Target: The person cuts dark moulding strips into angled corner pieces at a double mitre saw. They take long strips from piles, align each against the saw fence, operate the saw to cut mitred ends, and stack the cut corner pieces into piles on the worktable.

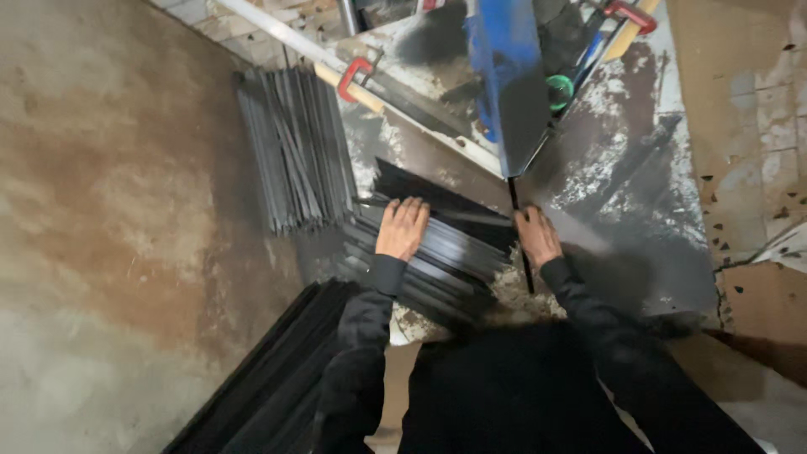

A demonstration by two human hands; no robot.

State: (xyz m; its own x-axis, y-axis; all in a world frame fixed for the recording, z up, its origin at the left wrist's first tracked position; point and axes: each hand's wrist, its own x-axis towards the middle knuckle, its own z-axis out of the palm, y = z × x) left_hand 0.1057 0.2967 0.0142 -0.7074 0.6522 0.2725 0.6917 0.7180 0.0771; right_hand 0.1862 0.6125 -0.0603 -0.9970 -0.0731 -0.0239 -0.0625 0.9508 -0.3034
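Left hand [402, 229] flat, fingers spread on dark strips [445, 244]; right hand [536, 237] grip unclear, fingertips hidden.

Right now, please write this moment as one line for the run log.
left hand: flat on stack of dark metal strips | right hand: at thin dark bar | blue machine blade: above | strip bundle: at left

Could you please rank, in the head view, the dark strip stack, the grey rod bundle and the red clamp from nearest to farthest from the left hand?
1. Stack of dark flat metal strips: directly under the left hand.
2. Bundle of grey metal rods: upper left, beside the wall.
3. Red clamp: farthest, above the hand.
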